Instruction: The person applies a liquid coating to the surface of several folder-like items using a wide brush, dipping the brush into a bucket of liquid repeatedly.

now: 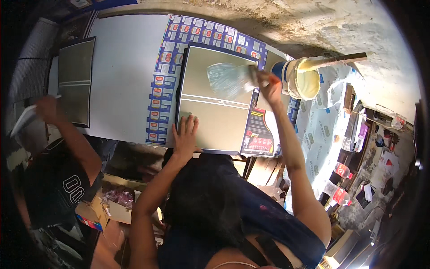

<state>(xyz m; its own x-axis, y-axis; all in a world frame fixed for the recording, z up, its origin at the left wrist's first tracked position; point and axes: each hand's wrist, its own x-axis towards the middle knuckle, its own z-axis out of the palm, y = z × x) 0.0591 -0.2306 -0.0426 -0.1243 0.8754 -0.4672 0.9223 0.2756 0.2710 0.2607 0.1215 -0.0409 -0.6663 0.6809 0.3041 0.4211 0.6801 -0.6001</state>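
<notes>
In front of me lies a dark-edged cover (210, 130) with grey-brown board panels, parted by two white strips across its middle. Fingers spread, my left hand (186, 132) rests flat on its lower left part. My right hand (270, 87) grips a wide brush (230, 80) by its handle, over the upper panel. The brush's pale bristles are smeared by motion, so I cannot tell how firmly they touch the board. Just right of my right hand, a bucket (307, 83) holds cream-coloured paste, with a wooden stick (340, 60) laid across it.
Blue printed sheets (159, 110) lie under the cover on the white table (121, 80). At left, a co-worker's hand (47, 110) is beside a similar cover (74, 105). Plastic bottles (342, 170) stand at right, beyond crumpled printed wrapping (313, 134). An open cardboard box (118, 210) sits below.
</notes>
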